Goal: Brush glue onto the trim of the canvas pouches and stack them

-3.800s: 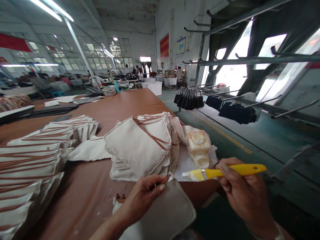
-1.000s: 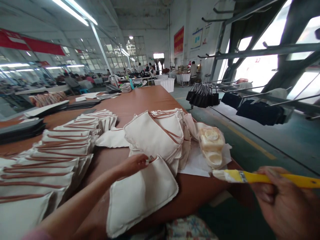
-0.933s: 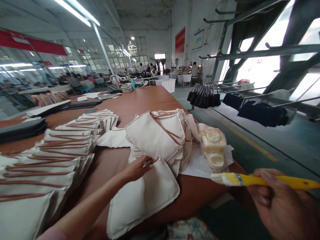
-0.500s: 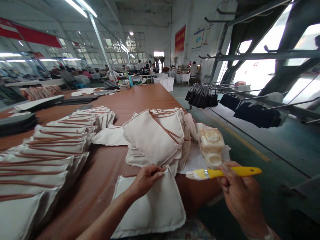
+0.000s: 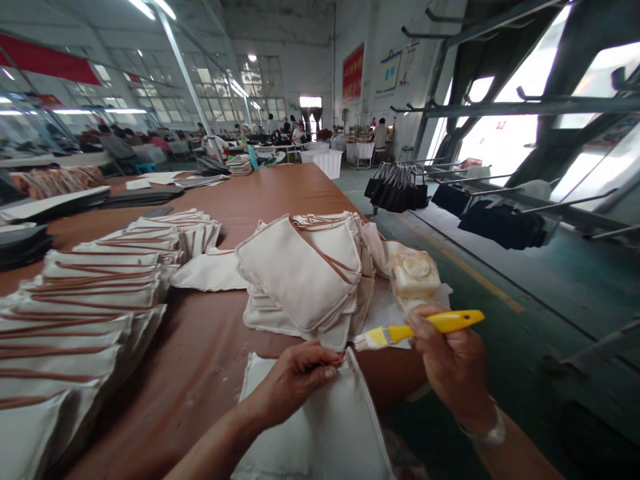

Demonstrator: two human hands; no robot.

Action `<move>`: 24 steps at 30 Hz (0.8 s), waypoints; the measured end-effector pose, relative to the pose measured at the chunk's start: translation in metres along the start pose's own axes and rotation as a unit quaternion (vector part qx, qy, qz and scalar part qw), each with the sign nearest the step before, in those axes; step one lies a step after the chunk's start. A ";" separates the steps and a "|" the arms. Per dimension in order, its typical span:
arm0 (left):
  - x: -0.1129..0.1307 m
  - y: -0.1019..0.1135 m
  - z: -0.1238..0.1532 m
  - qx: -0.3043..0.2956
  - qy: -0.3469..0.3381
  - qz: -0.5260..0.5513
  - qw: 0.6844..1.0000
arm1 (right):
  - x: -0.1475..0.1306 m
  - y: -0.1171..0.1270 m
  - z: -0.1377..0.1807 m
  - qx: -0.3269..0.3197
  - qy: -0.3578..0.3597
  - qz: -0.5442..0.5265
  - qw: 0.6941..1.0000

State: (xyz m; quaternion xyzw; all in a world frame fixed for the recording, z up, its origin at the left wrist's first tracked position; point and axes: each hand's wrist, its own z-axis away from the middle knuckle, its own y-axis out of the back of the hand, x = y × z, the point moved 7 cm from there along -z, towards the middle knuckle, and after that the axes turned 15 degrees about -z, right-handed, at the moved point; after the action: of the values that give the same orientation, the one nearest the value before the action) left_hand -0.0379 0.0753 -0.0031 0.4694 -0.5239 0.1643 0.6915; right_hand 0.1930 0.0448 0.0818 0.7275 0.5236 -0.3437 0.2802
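My left hand pinches the top edge of a cream sewn fabric panel that lies at the near edge of the table. A yellow-handled paintbrush is gripped in my right hand, its pale bristles pointing left, just above and right of the panel's top corner. Beyond my hands sits a pile of similar cream panels with brown edges. Right of that pile, a whitish glue-coated container rests on a white sheet, partly hidden behind my right hand.
A long row of overlapping cream panels covers the left of the brown table. Dark stacked pieces lie at far left. Racks with hanging black items stand to the right. People work in the background.
My right hand has brought the brush leftward, closer to my left hand and the panel's corner. My left hand keeps its pinch on the panel, which sits slightly lower in view.
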 end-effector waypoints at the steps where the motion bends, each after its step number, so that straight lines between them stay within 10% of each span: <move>1: 0.002 -0.001 0.000 0.001 -0.001 -0.006 1.000 | -0.003 0.000 0.001 -0.004 0.000 -0.003 1.000; 15: 0.030 -0.002 0.009 0.053 -0.084 -0.162 0.982 | -0.013 -0.004 0.007 -0.069 0.042 0.011 0.997; 20: 0.064 -0.009 0.024 0.134 -0.259 -0.424 0.858 | -0.025 0.014 -0.003 -0.016 0.022 0.002 1.000; 24: 0.082 -0.018 0.034 0.129 -0.321 -0.542 0.766 | -0.040 -0.001 -0.007 -0.093 0.017 -0.044 0.995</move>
State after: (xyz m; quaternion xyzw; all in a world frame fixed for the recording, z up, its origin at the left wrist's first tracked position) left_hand -0.0112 0.0167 0.0609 0.7851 -0.3477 -0.3321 0.3905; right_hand 0.1844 0.0278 0.1179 0.6800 0.5897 -0.2929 0.3225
